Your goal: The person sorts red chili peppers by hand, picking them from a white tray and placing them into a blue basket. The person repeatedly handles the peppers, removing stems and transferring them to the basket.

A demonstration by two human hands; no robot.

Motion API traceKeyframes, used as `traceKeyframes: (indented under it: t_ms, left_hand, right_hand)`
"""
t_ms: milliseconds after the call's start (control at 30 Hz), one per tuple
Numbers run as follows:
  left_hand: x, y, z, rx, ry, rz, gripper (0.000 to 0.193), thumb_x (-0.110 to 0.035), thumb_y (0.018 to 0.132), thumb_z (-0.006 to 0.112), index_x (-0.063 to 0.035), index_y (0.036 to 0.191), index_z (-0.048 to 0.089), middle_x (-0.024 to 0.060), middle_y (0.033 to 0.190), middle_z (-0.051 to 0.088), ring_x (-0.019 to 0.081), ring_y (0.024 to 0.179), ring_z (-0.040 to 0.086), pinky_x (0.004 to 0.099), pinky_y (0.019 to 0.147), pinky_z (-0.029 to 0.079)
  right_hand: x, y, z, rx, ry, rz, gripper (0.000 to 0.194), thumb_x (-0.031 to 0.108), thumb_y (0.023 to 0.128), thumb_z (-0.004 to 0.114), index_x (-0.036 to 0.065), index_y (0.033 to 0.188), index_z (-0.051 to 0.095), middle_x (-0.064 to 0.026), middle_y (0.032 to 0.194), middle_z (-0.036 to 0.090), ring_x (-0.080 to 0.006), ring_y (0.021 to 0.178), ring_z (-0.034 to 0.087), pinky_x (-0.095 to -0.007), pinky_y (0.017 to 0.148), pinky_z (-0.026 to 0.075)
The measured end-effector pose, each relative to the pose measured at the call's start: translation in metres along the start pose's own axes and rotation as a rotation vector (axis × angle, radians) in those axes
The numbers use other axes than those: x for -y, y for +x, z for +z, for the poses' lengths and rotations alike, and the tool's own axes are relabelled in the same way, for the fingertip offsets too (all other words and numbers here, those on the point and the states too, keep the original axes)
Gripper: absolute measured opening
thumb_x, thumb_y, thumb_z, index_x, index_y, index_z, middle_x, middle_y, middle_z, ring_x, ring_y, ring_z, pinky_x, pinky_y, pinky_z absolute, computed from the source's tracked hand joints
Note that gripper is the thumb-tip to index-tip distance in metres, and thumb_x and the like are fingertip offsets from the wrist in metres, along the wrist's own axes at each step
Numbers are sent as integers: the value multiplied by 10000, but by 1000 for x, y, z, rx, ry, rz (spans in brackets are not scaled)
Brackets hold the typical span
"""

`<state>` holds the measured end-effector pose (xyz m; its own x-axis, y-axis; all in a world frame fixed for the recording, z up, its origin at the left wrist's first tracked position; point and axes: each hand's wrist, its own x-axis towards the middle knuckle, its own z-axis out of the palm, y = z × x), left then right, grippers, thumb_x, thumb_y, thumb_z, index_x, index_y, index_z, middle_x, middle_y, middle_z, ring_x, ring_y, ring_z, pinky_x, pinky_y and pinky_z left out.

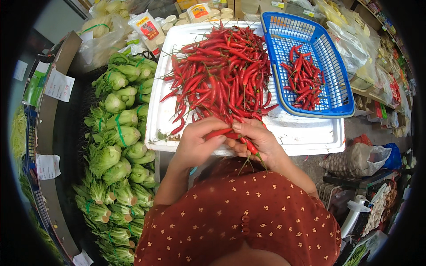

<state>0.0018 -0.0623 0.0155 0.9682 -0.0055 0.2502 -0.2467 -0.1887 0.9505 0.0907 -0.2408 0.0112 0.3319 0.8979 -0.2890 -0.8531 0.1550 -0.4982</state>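
Observation:
My left hand [203, 139] pinches a red chili pepper [218, 133] between thumb and fingers, just over the near edge of a white foam tray [309, 136]. Beside it, my right hand [258, 141] holds several red chilies [250, 146] with their green stems hanging toward me. The two hands almost meet, and the left-hand chili reaches across to the right-hand ones. A large heap of red chilies [219, 73] covers much of the tray beyond my fingers. On the tray's right side rests a blue plastic basket [332, 99] with a smaller pile of chilies [304, 79] inside.
Leafy green stem vegetables [119, 133], some tied with green bands, are stacked at my left. White packages [146, 30] stand behind the tray. Plastic bags of goods [352, 50] fill shelving at right. A net bag [346, 159] sits lower right, near a plastic-bag roll [354, 212].

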Motion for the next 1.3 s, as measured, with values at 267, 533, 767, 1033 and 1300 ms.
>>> traceKeyframes:
  t_ms: [267, 533, 767, 1033, 1300]
  left_hand:
    - [23, 6, 1, -413, -1055, -541, 320, -196, 974, 414, 34, 1005, 635, 176, 995, 674, 221, 806, 618, 348, 750, 502]
    - [10, 6, 24, -341, -1015, -415, 324, -144, 955, 456, 79, 1153, 584, 128, 995, 639, 207, 883, 583, 339, 770, 457]
    - [-6, 3, 48, -327, -769, -332, 383, -97, 994, 373, 111, 1301, 466, 143, 1140, 601, 183, 991, 584, 303, 842, 455]
    - [5, -6, 34, -429, -462, -109, 381, -72, 940, 466, 108, 1275, 488, 182, 1188, 602, 209, 1022, 584, 316, 861, 454]
    - [9, -26, 20, -490, -147, -230, 217, -10, 894, 562, 81, 1080, 627, 102, 1011, 663, 140, 897, 607, 261, 813, 470]
  right_hand:
    - [1, -1, 4, -98, -73, -147, 288, -8, 827, 618, -6, 1110, 565, -107, 862, 660, -90, 637, 582, -200, 576, 454]
    - [-4, 4, 8, -75, -55, -140, 249, 2, 829, 634, 11, 1075, 594, -53, 860, 660, -79, 639, 567, -201, 567, 444]
    - [-4, 5, 11, -83, -187, -209, 246, 32, 800, 693, 25, 1039, 637, -21, 814, 648, -71, 679, 580, -206, 556, 435]
    - [55, -34, 23, -335, -474, -397, 228, 88, 763, 737, 0, 947, 636, -80, 786, 682, -113, 640, 619, -223, 544, 467]
    - [213, -47, -2, -857, -1778, -759, 225, 177, 816, 672, 25, 982, 660, -116, 756, 679, -206, 672, 635, -325, 618, 490]
